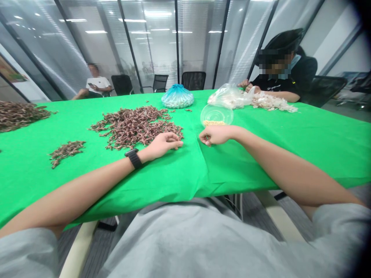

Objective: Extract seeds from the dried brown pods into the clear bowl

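A green cloth [185, 173] covers the table, and a broad heap of dried brown sprigs [136, 127] lies on it. My left hand [164, 146] rests on the cloth with loosely curled fingers, touching the heap's near edge and holding nothing. My right hand [216, 135] is to its right, with fingertips pinched on a small dried brown piece [209, 143] that they mostly hide. Just beyond that hand stands a clear plastic bowl [216, 115] holding pale yellow grains [213, 123].
Smaller brown heaps [66, 153] lie to the left. A blue-tinted bag of white items [177, 97] stands beyond. A co-worker's hands [246, 85] work by a clear plastic bag [228, 96] and white scraps. Another person [94, 83] sits far back near black chairs [121, 85].
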`<control>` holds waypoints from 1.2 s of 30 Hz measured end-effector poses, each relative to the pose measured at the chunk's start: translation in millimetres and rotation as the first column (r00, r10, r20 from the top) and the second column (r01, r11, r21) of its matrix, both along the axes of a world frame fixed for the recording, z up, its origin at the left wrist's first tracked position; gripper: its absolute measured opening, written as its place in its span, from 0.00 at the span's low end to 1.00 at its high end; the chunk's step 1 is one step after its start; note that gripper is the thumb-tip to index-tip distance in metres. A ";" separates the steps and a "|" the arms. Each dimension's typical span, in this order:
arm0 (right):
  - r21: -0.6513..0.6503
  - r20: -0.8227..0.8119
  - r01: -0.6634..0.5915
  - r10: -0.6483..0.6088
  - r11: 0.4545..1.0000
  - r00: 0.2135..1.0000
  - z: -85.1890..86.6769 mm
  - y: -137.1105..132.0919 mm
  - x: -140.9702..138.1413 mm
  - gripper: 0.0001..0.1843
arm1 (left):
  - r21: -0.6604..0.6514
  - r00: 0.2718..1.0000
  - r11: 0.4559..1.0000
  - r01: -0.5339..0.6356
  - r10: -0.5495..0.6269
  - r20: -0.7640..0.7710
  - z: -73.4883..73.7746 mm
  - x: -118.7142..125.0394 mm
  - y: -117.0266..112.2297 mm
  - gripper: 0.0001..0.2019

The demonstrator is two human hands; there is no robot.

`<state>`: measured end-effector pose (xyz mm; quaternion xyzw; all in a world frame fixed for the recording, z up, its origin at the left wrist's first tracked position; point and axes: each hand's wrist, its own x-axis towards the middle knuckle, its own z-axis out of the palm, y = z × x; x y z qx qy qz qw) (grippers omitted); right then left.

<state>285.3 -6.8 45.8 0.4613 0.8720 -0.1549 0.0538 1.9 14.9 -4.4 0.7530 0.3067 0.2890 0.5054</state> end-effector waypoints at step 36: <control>-0.196 -0.676 0.089 -0.200 0.976 0.710 -10.6 -13.4 -32.3 0.16 | -0.162 0.994 0.985 0.050 -0.033 0.105 14.2 -0.3 -10.1 0.24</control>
